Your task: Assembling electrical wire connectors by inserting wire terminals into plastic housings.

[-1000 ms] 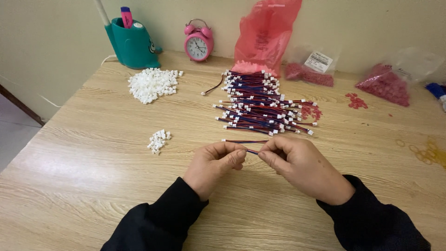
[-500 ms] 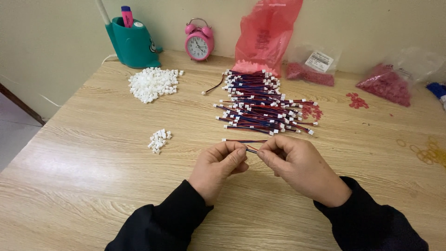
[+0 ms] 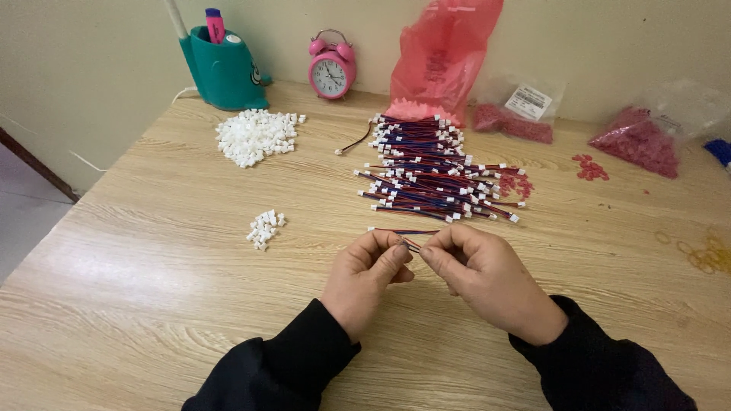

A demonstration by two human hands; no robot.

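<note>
We pinch one thin red-and-blue wire [image 3: 403,237] between our left hand [image 3: 365,278] and right hand [image 3: 480,274], low over the pale wooden table [image 3: 152,304], probably fitting its end, so steady fingers matter.

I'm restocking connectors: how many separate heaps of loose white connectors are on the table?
2: a large heap near the teal pen holder, and a small heap left of the left hand. None seem hidden.

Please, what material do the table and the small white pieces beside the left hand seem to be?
The table looks like wood or wood-look laminate: pale grain lines, soft sheen. The small white pieces beside the left hand look like hard moulded plastic: blocky, uniform, opaque white.
</note>
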